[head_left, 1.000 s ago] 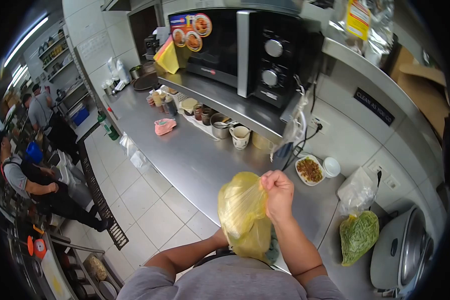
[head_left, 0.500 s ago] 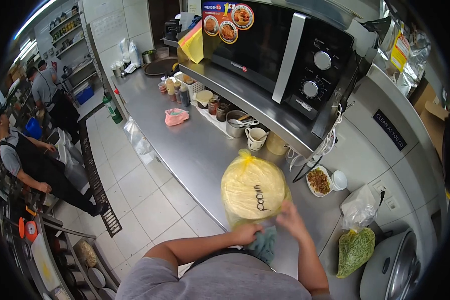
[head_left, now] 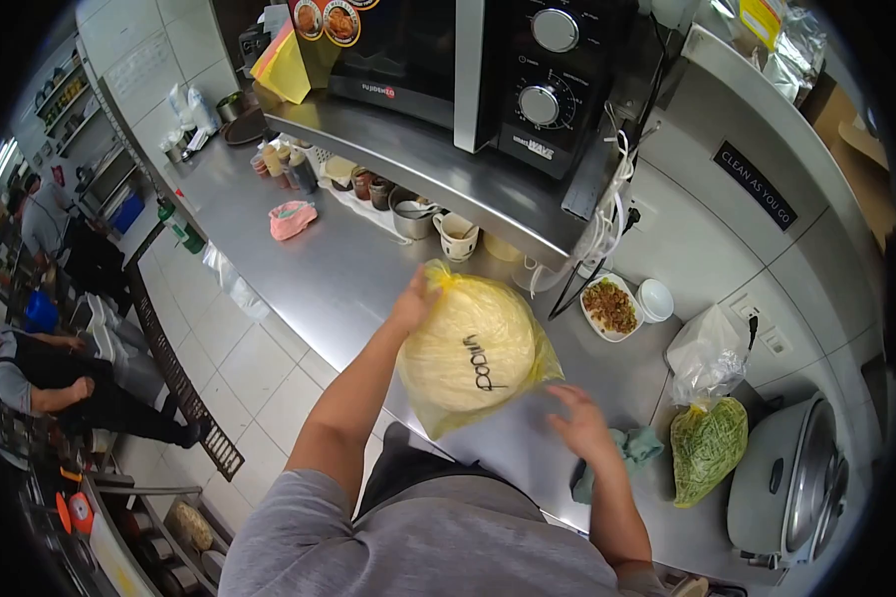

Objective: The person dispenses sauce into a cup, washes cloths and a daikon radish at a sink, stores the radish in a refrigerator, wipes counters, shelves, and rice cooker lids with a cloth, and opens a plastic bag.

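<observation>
A round, pale bundle in a yellow plastic bag lies on the steel counter, with dark handwriting on its top. At the bag's knotted end, my left hand is closed on the gathered plastic. My right hand is open, fingers apart, just off the bag's lower right corner; nothing is in it. A green cloth lies on the counter, partly hidden under my right forearm. What the bag contains cannot be made out beyond its pale, round shape.
A microwave stands on a shelf above the counter. Beneath it are a mug and several jars. A dish of chopped food, a bag of shredded greens and a rice cooker stand right. Two people work at left.
My left hand has gone from the bag's near edge up to its knot. My right hand has opened near the corner. The green cloth now lies farther right, and the view has shifted.
</observation>
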A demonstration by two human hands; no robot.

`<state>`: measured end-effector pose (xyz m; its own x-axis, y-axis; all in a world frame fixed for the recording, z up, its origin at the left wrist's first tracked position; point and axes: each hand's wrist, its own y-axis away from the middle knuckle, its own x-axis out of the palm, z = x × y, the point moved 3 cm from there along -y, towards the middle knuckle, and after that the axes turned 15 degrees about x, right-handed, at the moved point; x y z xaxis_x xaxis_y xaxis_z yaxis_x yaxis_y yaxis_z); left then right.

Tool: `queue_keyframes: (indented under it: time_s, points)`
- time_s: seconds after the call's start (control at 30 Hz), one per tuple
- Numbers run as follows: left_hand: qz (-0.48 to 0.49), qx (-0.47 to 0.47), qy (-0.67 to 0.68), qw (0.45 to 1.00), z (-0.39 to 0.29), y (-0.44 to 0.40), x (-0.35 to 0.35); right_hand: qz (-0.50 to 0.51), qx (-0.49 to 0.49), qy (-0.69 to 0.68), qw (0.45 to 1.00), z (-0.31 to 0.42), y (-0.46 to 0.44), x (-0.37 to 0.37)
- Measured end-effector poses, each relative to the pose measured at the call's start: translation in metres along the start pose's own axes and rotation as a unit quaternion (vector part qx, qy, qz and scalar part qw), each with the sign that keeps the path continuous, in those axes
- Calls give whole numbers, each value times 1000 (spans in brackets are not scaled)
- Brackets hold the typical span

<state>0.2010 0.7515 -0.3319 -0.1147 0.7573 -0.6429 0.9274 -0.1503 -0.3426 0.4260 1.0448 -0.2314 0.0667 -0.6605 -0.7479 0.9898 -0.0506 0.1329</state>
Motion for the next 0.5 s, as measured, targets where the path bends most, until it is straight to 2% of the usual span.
queue_keyframes:
  time_s: [0.03, 0.07, 0.13, 0.2, 0.27, 0.3, 0.37, 0.43, 0.47, 0.5]
  points:
    - [69, -19, -25, 997, 8, 0, 3, 27, -35, -27, 999, 23, -15, 16]
    - [74, -12, -26, 997, 12, -1, 0, 53, -67, -55, 995, 43, -31, 34]
    - [152, 38, -38, 987, 12, 7, -9, 36, -85, -80, 992, 77, -67, 66]
    - [186, 46, -23, 981, 10, 20, -24, -39, -108, -81, 990, 89, -117, 105]
    - [223, 47, -7, 974, 23, 21, -32, -127, -101, -35, 986, 111, -167, 126]
    - [231, 18, 33, 972, 33, 19, -34, -126, -91, -33, 987, 111, -184, 137]
    - [243, -8, 78, 967, 41, 11, -40, -81, -60, 131, 986, 113, -213, 155]
    - [44, 9, 151, 988, 30, -5, -63, -102, -45, 93, 989, 122, -224, 150]
    - [48, 12, 157, 986, 33, -14, -57, -121, -40, 54, 990, 126, -230, 145]
    - [4, 106, 164, 981, 34, -23, -51, -123, -34, 59, 990, 129, -236, 142]
